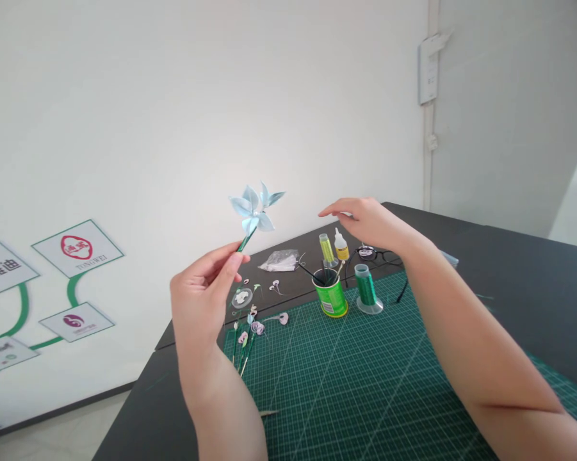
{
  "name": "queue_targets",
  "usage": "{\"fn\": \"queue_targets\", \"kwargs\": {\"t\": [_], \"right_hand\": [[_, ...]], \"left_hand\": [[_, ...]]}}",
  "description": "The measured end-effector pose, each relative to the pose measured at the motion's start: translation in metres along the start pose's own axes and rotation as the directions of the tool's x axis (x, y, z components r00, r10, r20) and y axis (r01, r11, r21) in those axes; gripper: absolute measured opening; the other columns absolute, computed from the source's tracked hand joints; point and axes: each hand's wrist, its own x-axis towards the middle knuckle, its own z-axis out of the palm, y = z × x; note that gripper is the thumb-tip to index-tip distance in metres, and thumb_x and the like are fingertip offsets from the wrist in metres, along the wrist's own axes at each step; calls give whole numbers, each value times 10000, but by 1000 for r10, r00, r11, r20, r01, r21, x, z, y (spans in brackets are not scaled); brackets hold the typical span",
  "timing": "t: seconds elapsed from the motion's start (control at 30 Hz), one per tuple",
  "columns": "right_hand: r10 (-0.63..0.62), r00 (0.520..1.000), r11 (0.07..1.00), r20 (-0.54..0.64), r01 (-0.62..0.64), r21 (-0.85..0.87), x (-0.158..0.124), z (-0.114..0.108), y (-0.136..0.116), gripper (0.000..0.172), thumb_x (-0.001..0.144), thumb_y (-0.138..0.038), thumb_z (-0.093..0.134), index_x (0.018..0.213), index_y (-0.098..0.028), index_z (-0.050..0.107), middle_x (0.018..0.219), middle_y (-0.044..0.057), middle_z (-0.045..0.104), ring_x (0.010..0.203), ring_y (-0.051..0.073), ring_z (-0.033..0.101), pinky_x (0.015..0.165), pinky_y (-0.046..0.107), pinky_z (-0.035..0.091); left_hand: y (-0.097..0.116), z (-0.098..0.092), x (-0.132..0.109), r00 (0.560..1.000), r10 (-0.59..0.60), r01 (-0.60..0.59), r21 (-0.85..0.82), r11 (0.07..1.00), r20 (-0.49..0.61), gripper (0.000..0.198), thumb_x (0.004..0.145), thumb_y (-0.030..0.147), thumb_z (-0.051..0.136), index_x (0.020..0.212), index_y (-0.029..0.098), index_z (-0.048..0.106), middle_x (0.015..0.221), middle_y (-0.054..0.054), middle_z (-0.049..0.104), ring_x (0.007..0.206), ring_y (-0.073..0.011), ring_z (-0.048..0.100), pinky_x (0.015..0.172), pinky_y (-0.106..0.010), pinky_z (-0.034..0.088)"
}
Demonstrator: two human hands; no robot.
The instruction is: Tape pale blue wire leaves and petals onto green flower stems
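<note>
Raised on the left, my left hand (209, 282) pinches the green stem of a pale blue artificial flower (253, 211) between thumb and fingers. The petals point up, with a small white bead at the centre of the front bloom. My right hand (358, 214) hangs in the air to the right of the flower, apart from it. Its fingers stretch out to the left and hold nothing. Below that hand stand a glue bottle (341, 246), a spool of yellow-green thread (326, 248) and a spool of green thread (366, 289).
A green can (331, 298) with tools stands on the green cutting mat (346, 378). Several small flowers on stems (244, 339) lie left, near a little dish (241, 298). A plastic bag (281, 260) and black-framed glasses (379, 256) lie farther back. The white wall (148, 115) rises behind.
</note>
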Motion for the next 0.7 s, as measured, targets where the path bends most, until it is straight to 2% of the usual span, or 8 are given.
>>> {"fn": "queue_targets", "kwargs": {"t": [0.07,0.17,0.3,0.37,0.43,0.5,0.57,0.7], "right_hand": [[-114,993,966,-6,113,232,-7,2,-24,385,1014,-206,471,1230,-223,788,1268,77,773,1126,237,719,998,405,557],[-251,968,813,15,202,546,-15,12,-54,340,1026,-318,549,1283,-227,753,1297,84,758,1199,242,695,1066,437,538],[-316,938,544,145,54,837,-23,29,-81,386,1044,-382,589,1393,-234,662,1354,92,717,1271,226,662,1104,438,531],[-378,909,403,177,-11,915,-26,33,-89,411,1048,-359,593,1442,-242,609,1345,86,707,1210,194,688,1120,427,525],[-408,893,307,191,-63,950,-29,35,-94,478,1042,-339,600,1506,-247,531,1334,90,687,1102,173,716,1022,385,587],[-368,903,312,224,-107,944,-31,35,-97,558,1037,-360,604,1561,-255,447,1287,92,669,899,141,721,729,280,621],[-280,934,395,224,-100,913,-33,35,-100,568,1027,-380,620,1554,-250,449,1160,64,668,672,88,619,487,208,467],[-156,985,528,73,21,849,-35,39,-104,383,1009,-346,644,1366,-209,616,818,-23,587,620,91,490,523,229,366]], "left_hand": [[3,5,-2,1000,-7,7,8,1000,12,193,848,307,805,1015,236,874,808,-33,817,612,-125,664,569,-217,567],[8,12,-6,1000,0,0,-5,1000,29,171,849,289,803,998,249,878,795,-22,817,630,-132,683,597,-220,591],[11,17,-9,995,33,-32,-6,999,98,181,880,281,785,1037,276,876,818,-8,824,637,-126,683,609,-208,594],[11,18,-10,990,53,-51,-15,999,133,195,892,293,783,1067,300,871,887,0,836,653,-119,684,617,-198,591],[11,20,-10,988,56,-53,-22,998,147,198,900,301,784,1079,318,867,943,10,841,670,-113,689,628,-189,589],[11,21,-9,987,56,-53,-24,998,151,190,904,296,780,1071,314,869,909,15,836,649,-110,679,612,-186,581],[10,23,-9,986,65,-62,-20,998,157,178,906,288,773,1055,294,872,802,18,813,590,-105,643,563,-183,557],[8,25,-10,988,72,-70,-15,997,138,170,919,287,757,1047,280,870,715,23,775,558,-94,611,529,-167,523]]}}
